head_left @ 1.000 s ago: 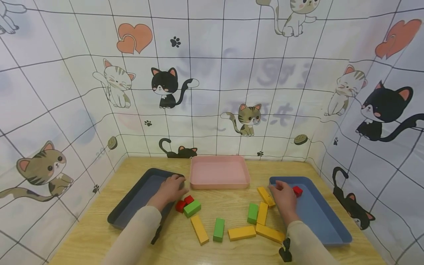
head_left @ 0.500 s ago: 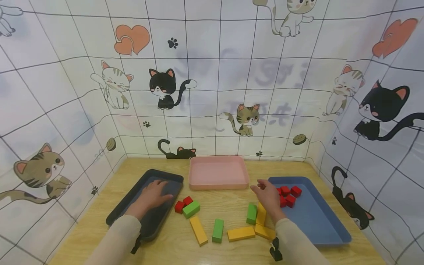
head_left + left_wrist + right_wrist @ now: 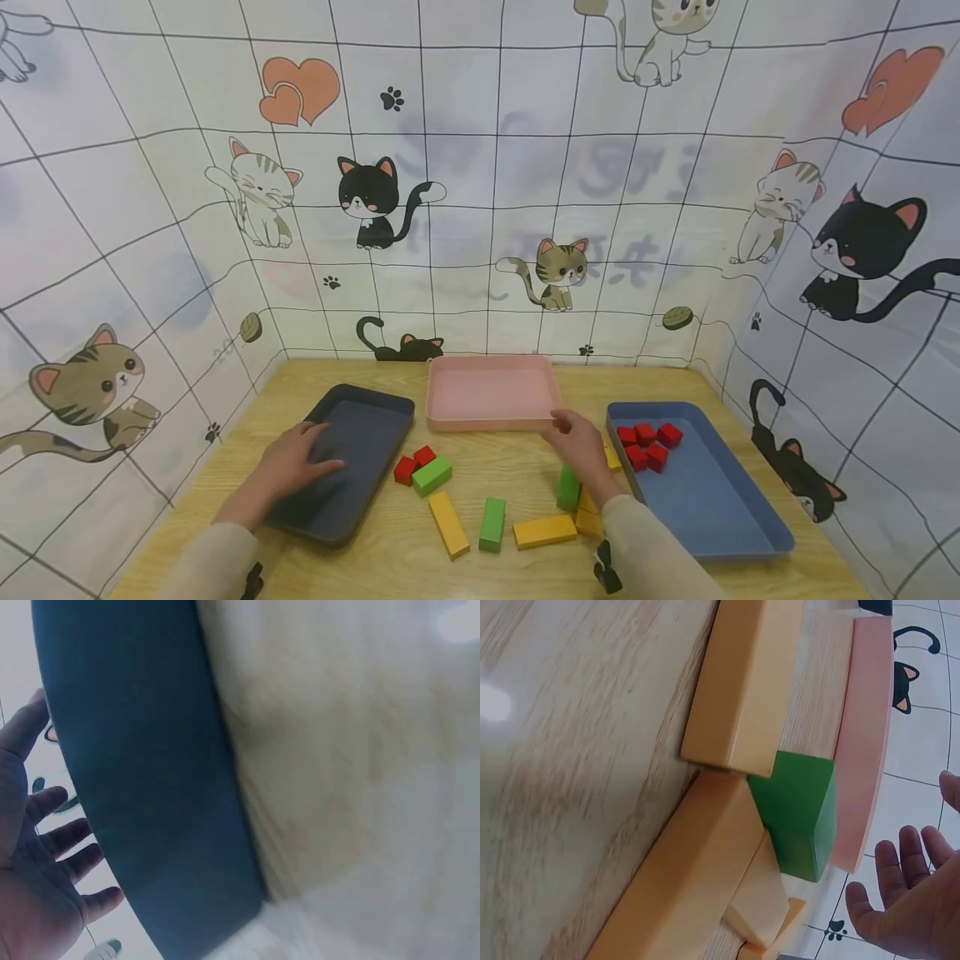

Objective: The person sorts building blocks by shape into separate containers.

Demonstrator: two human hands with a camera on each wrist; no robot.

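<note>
My left hand [image 3: 295, 460] is over the left side of the dark tray [image 3: 360, 450], fingers spread and nothing held. The left wrist view shows its palm and fingers apart beside the tray wall [image 3: 150, 780]. My right hand [image 3: 581, 446], also holding nothing, is above the table between the pink tray [image 3: 495, 423] and the blue tray [image 3: 735, 500]. Its fingers are loosely bent in the right wrist view. Under the right forearm lie a green block [image 3: 567, 487] and yellow blocks [image 3: 588, 512], partly hidden. Several red cubes [image 3: 656, 456] sit in the blue tray's far left corner.
On the table left of centre lie two red cubes [image 3: 405, 471], a green block [image 3: 432, 475] and a yellow block [image 3: 448, 525]. Another green block [image 3: 492, 525] and a yellow block [image 3: 545, 531] lie nearer me. A cat-printed cloth [image 3: 465, 208] stands behind the table.
My left hand has moved left and nearer me, from the dark tray's right edge to its left side. My right hand has moved left from the blue tray, uncovering the red cubes there.
</note>
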